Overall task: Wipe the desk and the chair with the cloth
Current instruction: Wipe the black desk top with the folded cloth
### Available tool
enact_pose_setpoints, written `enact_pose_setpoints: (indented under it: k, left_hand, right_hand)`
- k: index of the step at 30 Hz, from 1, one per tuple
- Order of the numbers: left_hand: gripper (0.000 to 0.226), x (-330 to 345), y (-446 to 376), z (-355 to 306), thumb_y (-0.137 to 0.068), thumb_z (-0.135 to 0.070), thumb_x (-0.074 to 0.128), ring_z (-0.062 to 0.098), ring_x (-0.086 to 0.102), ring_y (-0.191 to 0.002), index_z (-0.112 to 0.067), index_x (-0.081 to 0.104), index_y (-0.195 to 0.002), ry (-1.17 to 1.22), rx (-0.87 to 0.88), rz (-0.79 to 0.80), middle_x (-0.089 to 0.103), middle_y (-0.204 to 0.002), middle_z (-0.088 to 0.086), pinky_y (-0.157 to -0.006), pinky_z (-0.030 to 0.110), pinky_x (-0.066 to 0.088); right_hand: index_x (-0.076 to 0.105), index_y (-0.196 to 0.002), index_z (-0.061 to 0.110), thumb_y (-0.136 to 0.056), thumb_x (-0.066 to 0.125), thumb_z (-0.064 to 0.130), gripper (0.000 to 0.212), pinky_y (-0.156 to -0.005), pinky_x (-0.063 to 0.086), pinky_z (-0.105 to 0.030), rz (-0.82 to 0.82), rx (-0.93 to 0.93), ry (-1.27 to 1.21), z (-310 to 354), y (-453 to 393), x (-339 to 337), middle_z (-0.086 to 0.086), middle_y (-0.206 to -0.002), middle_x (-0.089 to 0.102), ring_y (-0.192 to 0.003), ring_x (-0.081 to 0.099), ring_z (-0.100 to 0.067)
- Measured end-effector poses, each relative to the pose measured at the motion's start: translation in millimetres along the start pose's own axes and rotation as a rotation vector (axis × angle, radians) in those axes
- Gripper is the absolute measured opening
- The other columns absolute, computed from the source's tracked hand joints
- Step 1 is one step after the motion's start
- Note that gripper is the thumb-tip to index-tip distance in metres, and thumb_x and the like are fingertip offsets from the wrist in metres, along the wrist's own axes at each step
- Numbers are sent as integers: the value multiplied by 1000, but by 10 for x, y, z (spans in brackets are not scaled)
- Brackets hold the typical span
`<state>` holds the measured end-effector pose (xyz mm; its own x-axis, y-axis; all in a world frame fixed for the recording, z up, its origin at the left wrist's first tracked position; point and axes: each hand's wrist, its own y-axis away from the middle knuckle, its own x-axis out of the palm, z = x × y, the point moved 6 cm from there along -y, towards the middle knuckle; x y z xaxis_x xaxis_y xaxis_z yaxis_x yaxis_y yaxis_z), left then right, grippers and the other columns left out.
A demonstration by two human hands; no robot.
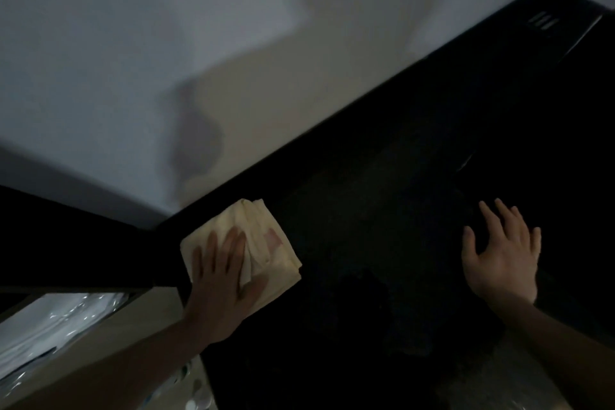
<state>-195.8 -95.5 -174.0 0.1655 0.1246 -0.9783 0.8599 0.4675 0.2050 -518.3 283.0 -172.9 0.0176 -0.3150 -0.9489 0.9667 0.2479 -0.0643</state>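
The left hand (pixel 221 280) lay flat on the cloth (pixel 256 243), palm down and fingers spread, pressing it onto the dark desk (pixel 382 210) at the far left corner, close to where the desk met the pale wall (pixel 166 43). The cloth was folded, cream in colour, with a faint reddish mark on its upper side, and its near part was hidden under the palm. The right hand (pixel 502 256) was well apart from it to the right, open with fingers splayed and palm down on or just above the desk; the dim light made it hard to tell whether it touched. A shadow (pixel 196 143) fell on the wall above the cloth. Left of the desk, lower down, pale crinkled plastic (pixel 56 326) caught some light. At the far right corner sat a dark object with small light bars (pixel 542 22), too dim to make out.
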Motion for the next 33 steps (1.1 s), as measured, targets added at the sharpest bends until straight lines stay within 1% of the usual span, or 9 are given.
enact_pose_setpoints:
  k: [5,7,11,15,19,23,26,31,33]
  left_hand:
    - [95,19,-233,-123,-98,-82,14,36,-5,-161,-17,17,-167,17,92,115,4,-176,1,-124,68,9]
    - [94,-22,-399,-245,-99,-82,16,35,-5,-161,-17,15,-168,13,133,111,1,-176,-1,-124,68,12]
    - [95,-91,-751,-570,-98,-82,20,37,6,-161,-17,24,-166,4,200,69,12,-175,1,-123,67,16]
    - [102,-179,-1190,-903,-87,-90,1,29,-20,-159,-27,-11,-166,-3,179,93,-21,-172,-9,-127,59,-7]
    - [101,-289,-1625,-1378,-87,-88,1,30,-26,-157,-27,-20,-164,5,213,78,-34,-166,-10,-126,57,-12]
    - [100,-319,-2017,-1810,-91,-86,10,33,-26,-157,-24,-17,-165,-25,250,75,-27,-171,-6,-125,59,-11]
    - [98,-369,-2287,-2182,-93,-84,12,34,-26,-156,-24,-16,-165,-19,265,70,-24,-172,-5,-125,60,-13]
    - [96,-452,-2713,-2688,-94,-84,12,36,-24,-157,-24,-15,-166,-13,307,84,-23,-173,-4,-124,62,-13]
    - [96,-478,-2878,-2836,-94,-84,10,36,-24,-157,-24,-16,-165,-16,317,85,-24,-173,-5,-124,62,-13]
  right_hand:
    - [36,-162,21,-108,48,42,59,-131,7,-58,10,-8,12,-14,-12,28,-10,-169,31,-161,16,-28]
    - [35,-162,23,-108,48,43,59,-131,7,-59,13,-4,30,-25,-7,31,-8,-170,30,-161,16,-28]
    - [38,-161,22,-105,55,41,62,-131,9,-59,20,4,24,-32,-23,19,-7,-170,31,-161,18,-28]
    - [37,-162,23,-106,50,44,62,-131,7,-56,37,-6,15,-24,-18,11,-5,-171,30,-162,15,-25]
    - [38,-162,23,-107,46,46,60,-131,6,-57,36,-13,6,-7,-14,-7,-5,-171,30,-162,16,-25]
    - [36,-163,25,-104,35,54,66,-132,3,-54,71,-9,24,-16,-36,10,-2,-172,28,-162,12,-22]
    - [34,-164,26,-103,35,55,67,-132,1,-54,95,-19,0,-20,-33,4,-1,-173,25,-163,8,-21]
    - [46,-158,26,-102,52,45,59,-132,3,-53,81,7,-177,-55,-48,-26,4,-169,33,-162,15,-14]
    - [51,-155,27,-103,63,34,55,-132,14,-51,72,55,-314,-91,-86,-101,9,-167,35,-159,20,-9]
